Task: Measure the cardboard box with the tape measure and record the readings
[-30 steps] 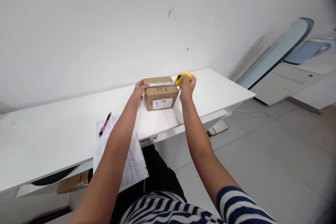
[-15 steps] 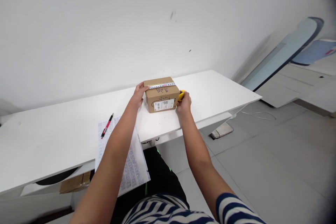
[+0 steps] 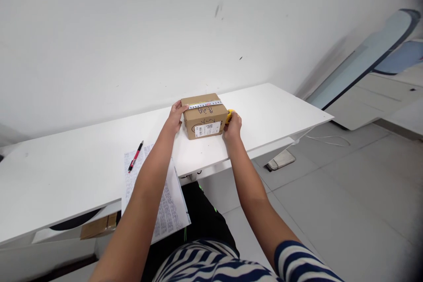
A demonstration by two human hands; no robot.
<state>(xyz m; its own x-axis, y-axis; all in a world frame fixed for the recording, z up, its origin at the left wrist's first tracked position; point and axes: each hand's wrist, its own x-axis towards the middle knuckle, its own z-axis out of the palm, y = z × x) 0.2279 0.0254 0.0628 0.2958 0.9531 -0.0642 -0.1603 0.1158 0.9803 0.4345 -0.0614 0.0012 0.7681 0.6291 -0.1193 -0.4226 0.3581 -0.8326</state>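
On the white table rests a brown cardboard box with a printed white label and black handwriting. A tape measure's white blade lies stretched across the box's top. My left hand is closed at the box's left side, its thumb pressing the blade's end on the top edge. At the right side, my right hand grips the yellow tape measure case, which is partly hidden by the fingers and the box.
Written paper sheets overhang the table's front edge beneath my left forearm. A red and black pen lies on them. Under the table is another brown box. A glass-like panel leans against the wall at the right.
The view has shifted slightly. Both hands, the box and the stretched blade keep nearly the same arrangement, while the yellow case at the right side shows a little higher.
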